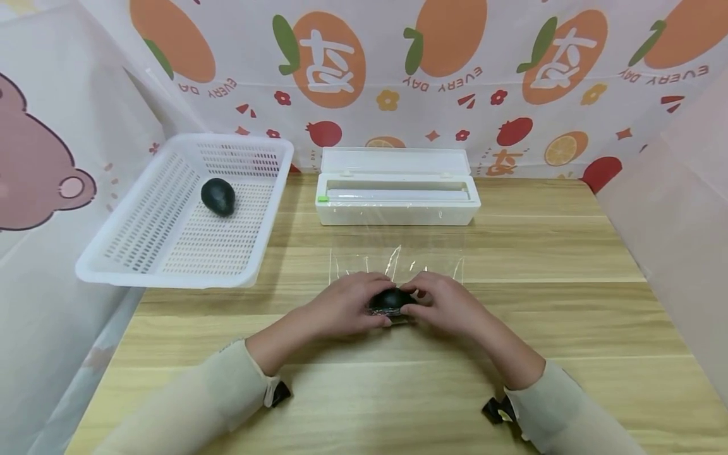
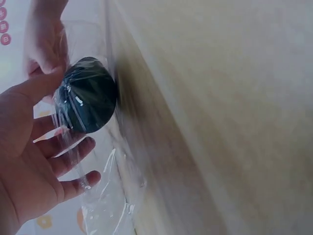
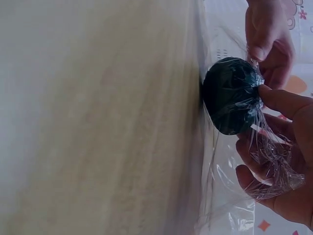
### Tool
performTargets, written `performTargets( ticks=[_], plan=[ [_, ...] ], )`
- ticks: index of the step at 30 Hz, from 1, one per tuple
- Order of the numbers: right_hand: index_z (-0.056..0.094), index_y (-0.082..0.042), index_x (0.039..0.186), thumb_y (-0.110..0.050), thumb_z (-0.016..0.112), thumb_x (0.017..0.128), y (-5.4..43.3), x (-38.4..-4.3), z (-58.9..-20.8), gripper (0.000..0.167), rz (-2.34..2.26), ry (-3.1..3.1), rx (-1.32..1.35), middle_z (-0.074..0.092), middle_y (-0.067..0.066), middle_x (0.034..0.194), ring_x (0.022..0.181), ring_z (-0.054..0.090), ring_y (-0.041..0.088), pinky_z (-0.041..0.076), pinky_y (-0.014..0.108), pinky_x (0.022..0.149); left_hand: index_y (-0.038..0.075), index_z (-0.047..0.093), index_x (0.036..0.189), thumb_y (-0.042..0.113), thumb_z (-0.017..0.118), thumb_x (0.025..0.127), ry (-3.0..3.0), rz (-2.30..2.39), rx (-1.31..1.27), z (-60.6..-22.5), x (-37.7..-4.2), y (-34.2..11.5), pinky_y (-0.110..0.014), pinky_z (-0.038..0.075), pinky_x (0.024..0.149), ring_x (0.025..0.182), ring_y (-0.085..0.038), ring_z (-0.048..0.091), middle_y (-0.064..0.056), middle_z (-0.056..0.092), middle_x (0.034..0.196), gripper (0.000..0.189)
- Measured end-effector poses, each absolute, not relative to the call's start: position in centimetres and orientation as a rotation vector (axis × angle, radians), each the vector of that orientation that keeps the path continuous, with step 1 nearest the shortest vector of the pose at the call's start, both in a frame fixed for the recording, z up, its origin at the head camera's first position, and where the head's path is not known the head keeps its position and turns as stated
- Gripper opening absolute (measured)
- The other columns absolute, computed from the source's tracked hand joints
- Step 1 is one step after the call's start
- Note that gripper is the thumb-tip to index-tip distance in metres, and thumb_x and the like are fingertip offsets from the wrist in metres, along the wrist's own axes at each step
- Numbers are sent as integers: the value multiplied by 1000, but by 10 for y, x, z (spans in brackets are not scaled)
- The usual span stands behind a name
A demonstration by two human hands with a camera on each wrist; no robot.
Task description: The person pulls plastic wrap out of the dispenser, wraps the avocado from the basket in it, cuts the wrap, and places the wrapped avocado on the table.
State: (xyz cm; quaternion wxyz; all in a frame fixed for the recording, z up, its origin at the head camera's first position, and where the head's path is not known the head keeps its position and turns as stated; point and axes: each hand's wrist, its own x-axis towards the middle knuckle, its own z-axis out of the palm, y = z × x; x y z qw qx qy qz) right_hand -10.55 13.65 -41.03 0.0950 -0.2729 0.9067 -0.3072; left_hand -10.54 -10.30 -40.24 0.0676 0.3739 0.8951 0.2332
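A dark green avocado (image 1: 391, 300), partly covered in clear plastic wrap (image 3: 237, 93), sits on the table between the two hands. My left hand (image 1: 354, 303) holds it from the left, the thumb along its near side and the film bunched under the fingers. From the right, my right hand (image 1: 446, 303) pinches gathered film against the avocado's end with thumb and fingertips. In the right wrist view, crumpled film trails over that hand's lower fingers. A flat sheet of wrap (image 1: 392, 259) stretches from the avocado back toward the white wrap dispenser (image 1: 398, 215).
The dispenser's lid (image 1: 395, 161) stands up, a film roll (image 1: 398, 194) inside. A white perforated basket (image 1: 170, 279) at the left holds another avocado (image 1: 218, 197). Printed cloth (image 1: 352, 136) hangs behind the wooden table (image 1: 546, 253), with pale cloth along both sides.
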Motion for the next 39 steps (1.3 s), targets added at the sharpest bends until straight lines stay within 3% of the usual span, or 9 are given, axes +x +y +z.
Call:
performTargets(
  ticks=[9,17,24,33,39],
  plan=[
    [67,-21,122,-38,74,88,138,-108,-409,38,-944,2688,-833,66,-5,117,99,62,13,54,35,86,20,64,124,32,71,89,2627,789,943,-405,-115,-99,-31,50,82,92,-9,59,7,67,109,37],
    [71,-16,112,-27,75,89,135,-114,-408,26,-978,2662,-824,69,-5,107,90,63,9,54,32,78,15,59,134,35,70,91,2544,803,866,-400,-120,-101,-36,52,88,101,-13,62,0,68,119,49],
    [72,-17,111,-24,74,88,137,-121,-406,24,-1004,2603,-788,70,-4,103,85,62,7,53,27,73,13,55,140,39,73,88,2615,821,845,-395,-116,-101,-43,48,102,124,-22,57,-5,62,135,60],
    [72,-15,114,-31,71,91,139,-121,-401,28,-944,2760,-841,68,-2,110,98,62,19,53,37,83,18,67,124,31,68,93,2595,854,784,-398,-124,-97,-39,52,94,110,-16,63,0,69,119,34],
    [73,-10,108,-20,73,89,131,-104,-387,21,-1015,2903,-967,67,2,104,79,61,19,51,27,66,17,68,123,29,67,94,2538,902,723,-399,-134,-97,-32,54,82,94,-11,65,-1,70,113,32]
  ],
)
